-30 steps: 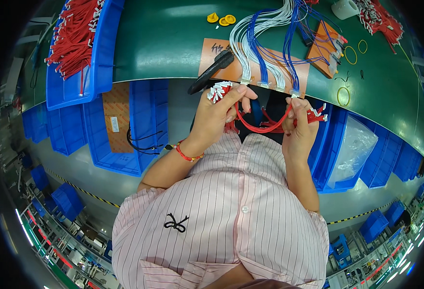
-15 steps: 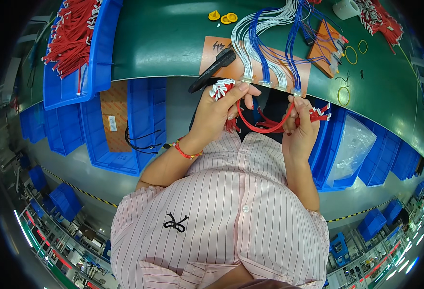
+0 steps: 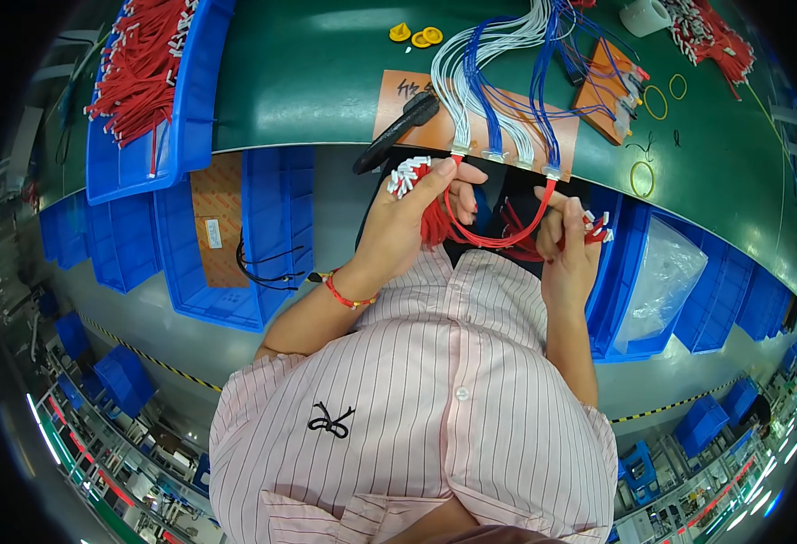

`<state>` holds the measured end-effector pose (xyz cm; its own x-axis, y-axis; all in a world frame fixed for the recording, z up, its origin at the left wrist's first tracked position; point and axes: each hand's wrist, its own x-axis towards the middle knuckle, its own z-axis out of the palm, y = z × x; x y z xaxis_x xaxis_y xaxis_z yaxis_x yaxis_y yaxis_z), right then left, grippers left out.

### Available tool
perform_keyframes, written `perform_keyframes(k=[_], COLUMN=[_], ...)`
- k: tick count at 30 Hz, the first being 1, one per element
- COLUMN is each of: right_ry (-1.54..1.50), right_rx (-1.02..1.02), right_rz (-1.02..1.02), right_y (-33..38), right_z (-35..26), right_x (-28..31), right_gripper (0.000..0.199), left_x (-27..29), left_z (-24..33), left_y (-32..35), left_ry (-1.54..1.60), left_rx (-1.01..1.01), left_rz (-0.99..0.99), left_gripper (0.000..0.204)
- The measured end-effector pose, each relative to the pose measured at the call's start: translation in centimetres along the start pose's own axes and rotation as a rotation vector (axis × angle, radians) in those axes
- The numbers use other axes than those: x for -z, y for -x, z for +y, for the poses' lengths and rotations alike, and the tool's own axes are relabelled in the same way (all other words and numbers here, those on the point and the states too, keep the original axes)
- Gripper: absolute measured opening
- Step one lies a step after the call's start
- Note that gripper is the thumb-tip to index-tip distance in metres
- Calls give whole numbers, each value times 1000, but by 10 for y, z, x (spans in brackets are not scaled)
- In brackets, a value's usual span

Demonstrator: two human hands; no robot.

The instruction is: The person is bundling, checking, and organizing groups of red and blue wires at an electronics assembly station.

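My left hand [image 3: 412, 213] is closed around a bundle of red cables [image 3: 434, 225] with white end plugs, its thumb and forefinger beside the left clear connector [image 3: 460, 150]. My right hand [image 3: 569, 249] has its fingers curled round another bunch of red cables with white plugs [image 3: 598, 227], just below the right clear connector [image 3: 551, 172]. A loop of red cable [image 3: 493, 243] hangs between these two connectors. White wires [image 3: 457, 91] and blue wires [image 3: 543, 100] run from the connector row up across the table. The connectors sit along the front edge of an orange board [image 3: 400, 98].
A black handle-like tool [image 3: 396, 134] lies across the board's left side. Blue bin [image 3: 194, 100] of red cables stands far left. Yellow caps [image 3: 427, 36], an orange block [image 3: 602, 95], yellow rubber bands [image 3: 641, 179] and a white roll [image 3: 645, 16] lie on the green table.
My right hand has drawn back from the right connector, down and slightly right, exposing the red cable at it. My left hand stays near the left connector, its fingers slightly shifted.
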<state>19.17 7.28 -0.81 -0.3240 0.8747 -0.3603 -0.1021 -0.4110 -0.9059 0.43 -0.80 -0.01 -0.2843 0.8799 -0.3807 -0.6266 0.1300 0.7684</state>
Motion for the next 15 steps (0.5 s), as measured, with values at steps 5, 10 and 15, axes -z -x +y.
perform_keyframes(k=[5, 10, 15], right_ry=[-24, -65, 83], right_rx=[-76, -39, -20], right_rz=[-65, -115, -64], right_y=[-8, -15, -11], right_z=[-6, -5, -9], right_x=[-14, -10, -9], right_gripper=[33, 32, 30], left_x=[-1, 5, -2], left_z=[6, 0, 6], left_y=[-10, -6, 11], left_ry=[120, 91, -75], left_rx=[106, 111, 71], left_rz=[-101, -115, -169], left_gripper=[35, 35, 29])
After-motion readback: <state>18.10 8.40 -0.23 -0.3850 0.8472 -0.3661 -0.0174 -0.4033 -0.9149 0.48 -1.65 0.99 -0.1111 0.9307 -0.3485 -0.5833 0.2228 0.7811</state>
